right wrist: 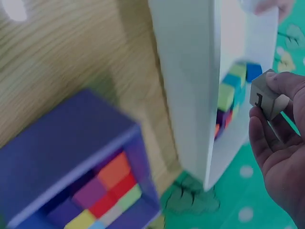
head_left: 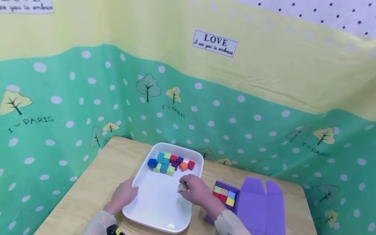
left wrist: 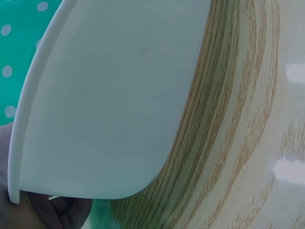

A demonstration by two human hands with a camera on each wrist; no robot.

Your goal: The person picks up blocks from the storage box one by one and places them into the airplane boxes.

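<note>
A pale wooden cube [right wrist: 263, 94] with a dark mark on one face is pinched between thumb and fingers of my right hand [head_left: 194, 189], held over the white tray [head_left: 153, 208]. My left hand [head_left: 125, 194] grips the tray's left rim; in the left wrist view its fingers [left wrist: 71, 212] curl under the edge beside the tray's outer wall. Toward the tray's far end lie several coloured cubes [head_left: 165, 162] in blue, teal, green, red, purple and orange.
Right of the tray stands a purple box [head_left: 211, 218] with its lid [head_left: 252, 211] folded out to the right. Several coloured cubes [head_left: 223, 198] sit inside it. A patterned curtain [head_left: 212, 109] surrounds the wooden table [head_left: 103, 169] at the back and sides.
</note>
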